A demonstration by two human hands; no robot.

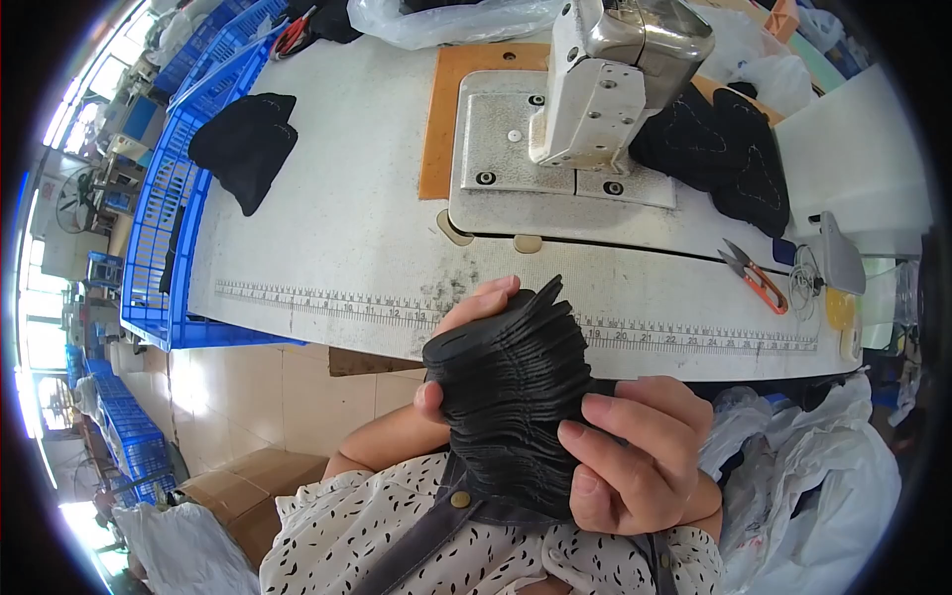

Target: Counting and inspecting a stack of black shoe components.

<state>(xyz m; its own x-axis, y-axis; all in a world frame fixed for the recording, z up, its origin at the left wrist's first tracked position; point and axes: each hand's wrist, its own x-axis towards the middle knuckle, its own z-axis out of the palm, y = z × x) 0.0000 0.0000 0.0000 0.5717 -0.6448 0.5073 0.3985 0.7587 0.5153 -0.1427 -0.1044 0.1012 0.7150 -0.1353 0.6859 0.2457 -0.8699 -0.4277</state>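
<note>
- Head view: a machine for sewing stands on the white table, a pale metal plate beneath it and an orange-brown board showing on the plate's left.
- The stack of black pieces is on the near side of the machine, held up in front of the person's body; its many layers lie close together, their edges spreading apart at the upper right.
- The left hand is closed round the left side of the stack, fingers on the far side and thumb on the near one; its palm is hidden.
- The right hand, nearer the person than the machine is, has its fingers curled, their tips at the right edge of the stack; whether they pinch a layer, one cannot tell.
- Left of the machine, a black piece lies near a blue basket.
- Right of the machine, more black pieces lie beside it, partly hidden behind it.
- Nearer the person and to the machine's right lie snips with orange handles, blades apart.
- Between the machine and the person, a ruler strip runs along the table's near edge.
</note>
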